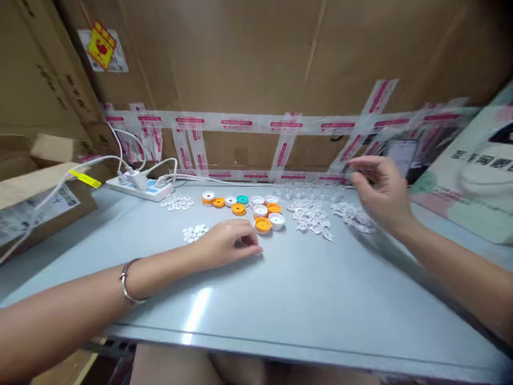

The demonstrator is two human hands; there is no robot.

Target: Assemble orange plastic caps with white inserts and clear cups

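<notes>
Orange and white round pieces (262, 225) are bunched mid-desk (304, 299) with one teal disc (242, 199) at the back of the bunch. Left hand (224, 243) is just beside them, fingers curled toward the thumb. Right hand (380, 187) is up over the far right side, thumb and fingers curved toward each other, near a loose pile of white bits (355, 216); another white heap (310, 218) is just left of that, with little clear pieces (304, 190) behind. Honestly too blurry to tell if either hand's pinching anything. Small white discs (195, 232) lie left of the bunch, power strip (150, 188) further back.
</notes>
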